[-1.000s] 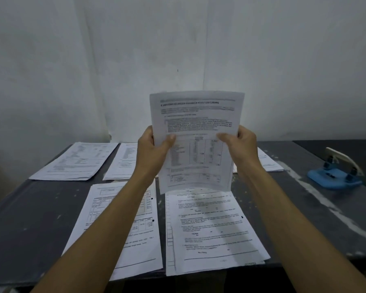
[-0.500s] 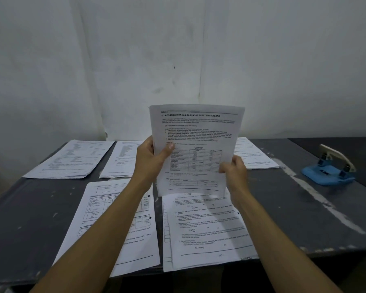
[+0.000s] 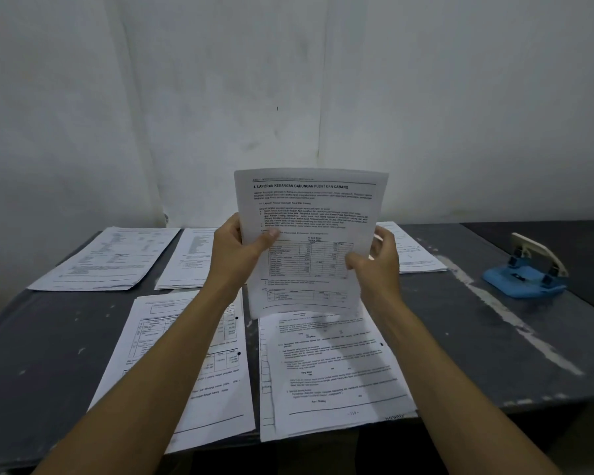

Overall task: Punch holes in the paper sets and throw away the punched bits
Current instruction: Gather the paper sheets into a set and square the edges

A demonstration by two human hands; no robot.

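Head view: forward-down over table (image 3: 460,337), close, facing wall (image 3: 288,80).

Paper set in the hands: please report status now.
Left hand and right hand both grip held paper set, upright above the table. Blue hole punch sits far right, untouched. Nothing in the way.

Paper set (image 3: 309,234) held upright above dark table (image 3: 460,337), pinched at left edge by left hand (image 3: 237,255), at right edge by right hand (image 3: 379,265). Five other printed sets laid flat on table. Blue hole punch (image 3: 525,272) stood far right, well apart.
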